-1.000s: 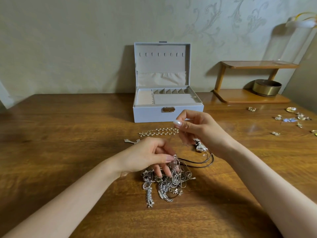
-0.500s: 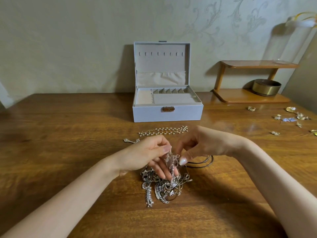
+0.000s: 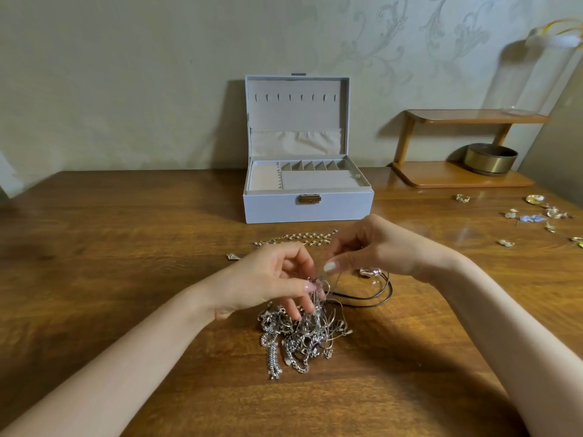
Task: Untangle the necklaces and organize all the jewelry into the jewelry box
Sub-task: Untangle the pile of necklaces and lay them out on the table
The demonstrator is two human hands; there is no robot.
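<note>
Pinching the necklace tangle point(image 3: 299, 337), left hand point(image 3: 268, 279) faces right hand point(image 3: 372, 247).

A silver necklace tangle point(image 3: 299, 335) is seen on the brown wood-grained tabletop point(image 3: 126, 247); the jewelry box point(image 3: 307, 206) is pale grey

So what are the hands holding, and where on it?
The left hand and the right hand both pinch the tangled necklaces at the raised top of the pile, fingertips close together.
</note>
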